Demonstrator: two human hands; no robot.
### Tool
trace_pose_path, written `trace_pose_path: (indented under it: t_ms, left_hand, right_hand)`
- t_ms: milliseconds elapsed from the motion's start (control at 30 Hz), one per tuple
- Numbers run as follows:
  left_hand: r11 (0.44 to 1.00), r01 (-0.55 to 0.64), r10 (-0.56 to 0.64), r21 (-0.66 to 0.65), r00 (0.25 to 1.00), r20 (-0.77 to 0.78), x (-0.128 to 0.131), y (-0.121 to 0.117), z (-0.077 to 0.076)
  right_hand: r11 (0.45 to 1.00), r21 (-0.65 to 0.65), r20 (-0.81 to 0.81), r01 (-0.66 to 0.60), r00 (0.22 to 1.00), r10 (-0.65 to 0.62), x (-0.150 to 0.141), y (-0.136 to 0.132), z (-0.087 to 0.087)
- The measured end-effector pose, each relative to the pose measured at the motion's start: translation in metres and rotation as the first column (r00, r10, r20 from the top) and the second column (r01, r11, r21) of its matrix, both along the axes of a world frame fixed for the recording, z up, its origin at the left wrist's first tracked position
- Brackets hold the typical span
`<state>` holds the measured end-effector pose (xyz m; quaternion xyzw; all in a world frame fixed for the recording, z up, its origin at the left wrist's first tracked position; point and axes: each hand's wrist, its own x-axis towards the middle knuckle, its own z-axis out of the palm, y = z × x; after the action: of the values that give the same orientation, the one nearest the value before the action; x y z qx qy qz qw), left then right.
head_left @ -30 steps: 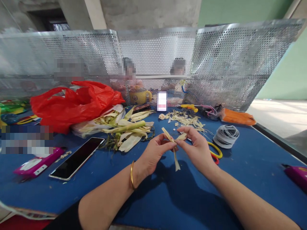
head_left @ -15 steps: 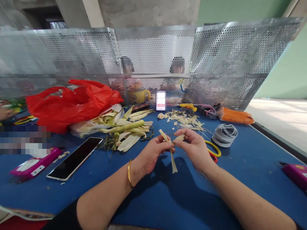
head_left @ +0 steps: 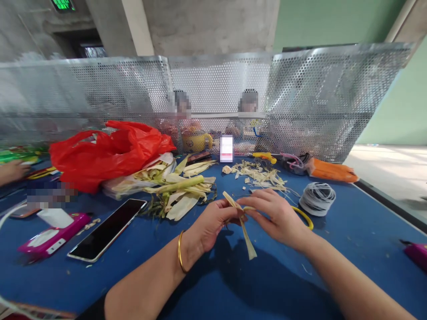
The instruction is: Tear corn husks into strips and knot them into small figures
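On the blue tabletop (head_left: 273,284), nearest us, we see our own forearms reaching in, a gold bangle (head_left: 181,252) on the left wrist. Our left hand (head_left: 215,222) has its grip closed on a pale husk strip (head_left: 248,242), pinched between thumb and fingers; one end hangs down toward us. Our right hand (head_left: 278,218) is just beside it, its grip closed on the strip's folded part with thumb and fingertips. So we hold the strip between both hands, above the middle of the tabletop.

To the left we have a purple tool (head_left: 75,221) and a dark-screened phone (head_left: 106,231); near the right edge we see another purple tool (head_left: 416,255). Just beyond our right hand lies a yellow loop handle (head_left: 307,218), partly hidden, with a roll of grey cord (head_left: 317,199) beside it.

Farther off, we see a husk pile (head_left: 183,204) left of centre, next to a red plastic bag (head_left: 110,155), and husk scraps (head_left: 262,174) right of centre. At far right lies an orange packet (head_left: 333,171). Behind everything we face a perforated metal screen (head_left: 220,75), with two people beyond it.
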<state>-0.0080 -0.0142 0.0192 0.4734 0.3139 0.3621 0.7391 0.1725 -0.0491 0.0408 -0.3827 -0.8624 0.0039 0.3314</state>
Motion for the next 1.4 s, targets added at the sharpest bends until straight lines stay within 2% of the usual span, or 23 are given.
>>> trace_pose_path:
  t_ms: [200,333,433,500,567,733,800,967,1033,1100,1167,1233,1300,1400]
  left_hand:
    - [0.996,0.054,-0.054,-0.066,0.999,-0.003,-0.002,0.001,0.002]
    - [0.998,0.057,-0.056,0.017,0.995,-0.077,-0.001,0.0,0.004]
    - [0.989,0.046,-0.022,0.139,0.985,-0.169,0.001,-0.001,0.004]
    - [0.981,0.058,-0.023,0.185,0.983,-0.182,0.002,-0.002,0.004]
    - [0.979,0.071,-0.038,0.19,0.984,-0.174,0.004,-0.004,0.003]
    - [0.983,0.124,-0.096,0.135,0.975,-0.201,0.004,-0.009,0.0]
    - [0.979,0.16,-0.128,0.13,0.966,-0.224,0.004,-0.01,0.0]
    - [0.964,0.243,-0.206,0.109,0.94,-0.272,0.003,-0.013,0.001]
    - [0.962,0.261,-0.228,0.086,0.933,-0.278,0.004,-0.013,0.001]
    - [0.963,0.262,-0.236,0.061,0.932,-0.275,0.004,-0.013,0.002]
    - [0.97,0.241,-0.22,0.045,0.938,-0.269,0.004,-0.012,0.003]
    - [0.976,0.214,-0.198,0.032,0.943,-0.266,0.004,-0.011,0.004]
    - [0.981,0.195,-0.183,0.019,0.949,-0.258,0.004,-0.011,0.004]
    - [0.984,0.176,-0.166,0.021,0.957,-0.237,0.003,-0.009,0.003]
  right_hand:
    - [0.998,-0.048,-0.05,-0.045,0.998,0.042,0.011,0.002,0.002]
    - [0.982,-0.185,-0.155,0.05,0.985,-0.079,0.004,-0.001,0.0]
    - [0.924,-0.364,-0.243,0.117,0.946,-0.216,-0.001,-0.002,-0.002]
    - [0.854,-0.517,-0.303,0.053,0.922,-0.241,-0.002,0.001,-0.003]
    - [0.806,-0.592,-0.357,-0.019,0.903,-0.241,0.0,0.004,-0.003]
    - [0.869,-0.494,-0.446,0.038,0.847,-0.29,0.004,0.007,0.0]
    - [0.859,-0.511,-0.437,0.029,0.852,-0.288,0.002,0.006,-0.001]
    - [0.78,-0.625,-0.352,-0.013,0.897,-0.267,-0.002,0.004,-0.005]
    - [0.783,-0.622,-0.348,0.0,0.896,-0.276,0.0,0.005,-0.006]
    - [0.805,-0.593,-0.417,0.018,0.848,-0.326,0.004,0.008,-0.006]
    - [0.834,-0.545,-0.525,0.088,0.74,-0.421,0.009,0.012,-0.007]
    - [0.84,-0.492,-0.576,0.23,0.638,-0.512,0.016,0.017,-0.009]
    - [0.83,-0.429,-0.532,0.357,0.643,-0.551,0.023,0.022,-0.013]
    - [0.816,-0.264,-0.336,0.515,0.743,-0.578,0.03,0.025,-0.016]
